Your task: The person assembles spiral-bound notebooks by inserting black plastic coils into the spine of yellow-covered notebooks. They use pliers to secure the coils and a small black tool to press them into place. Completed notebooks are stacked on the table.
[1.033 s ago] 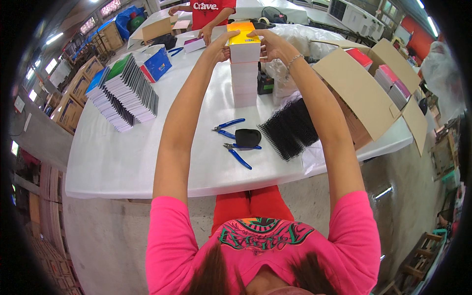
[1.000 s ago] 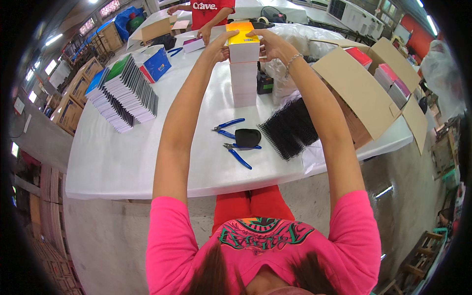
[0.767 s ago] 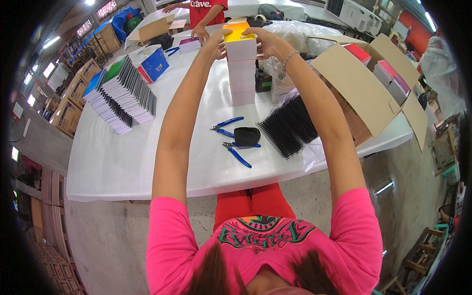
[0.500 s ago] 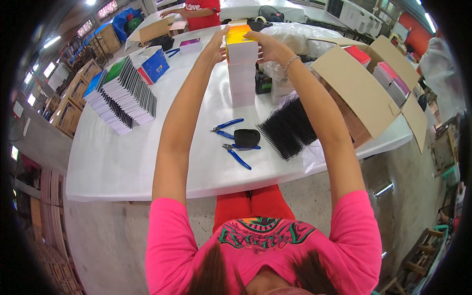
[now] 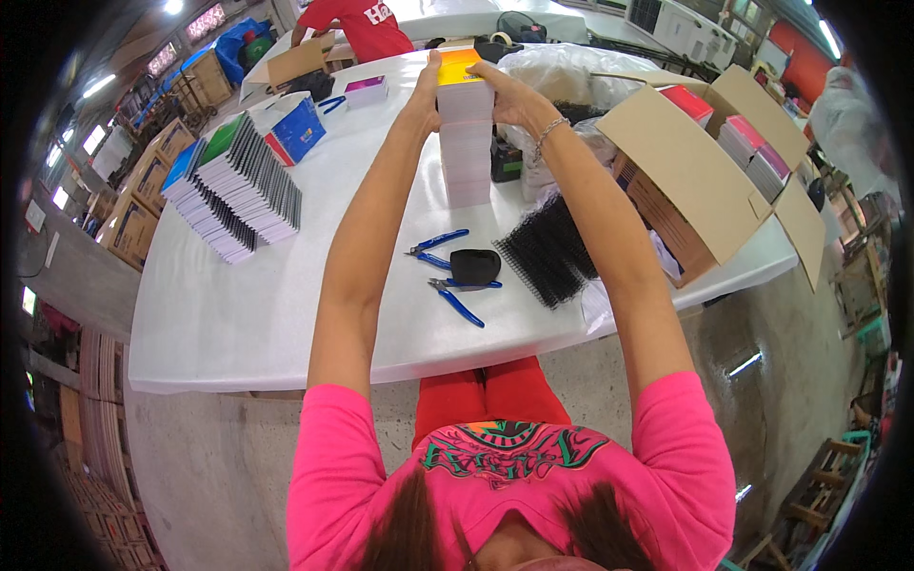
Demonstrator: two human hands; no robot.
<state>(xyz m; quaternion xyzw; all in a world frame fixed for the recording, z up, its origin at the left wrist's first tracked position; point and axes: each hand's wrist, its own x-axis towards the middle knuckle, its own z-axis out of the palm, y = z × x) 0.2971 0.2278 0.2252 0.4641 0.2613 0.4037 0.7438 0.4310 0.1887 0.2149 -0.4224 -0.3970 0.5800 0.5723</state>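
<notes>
A tall stack of booklets (image 5: 466,143) with an orange-yellow top cover stands upright toward the far side of the table. Against its upper left side my left hand (image 5: 426,98) is pressed, thumb up near the cover's edge. My right hand (image 5: 512,97) grips the opposite side, with the thumb at the top corner. Nearer to me lie two blue-handled cutting pliers (image 5: 441,259) (image 5: 465,306) and a small black pad-like item (image 5: 475,267). A pile of black spiral binding coils (image 5: 547,249) rests beside my right forearm.
Spiral-bound notebooks (image 5: 249,181) stand in stacks at the left, near a blue box (image 5: 299,131). An open carton (image 5: 690,176) with booklets occupies the right side. Clear plastic bags (image 5: 571,71) lie behind. A person in a red shirt (image 5: 376,30) is across the table.
Both hands remain at the top of the stack, with small shifts in their grip. My forearms have drawn slightly closer together. The person in red has leaned over toward the left.
</notes>
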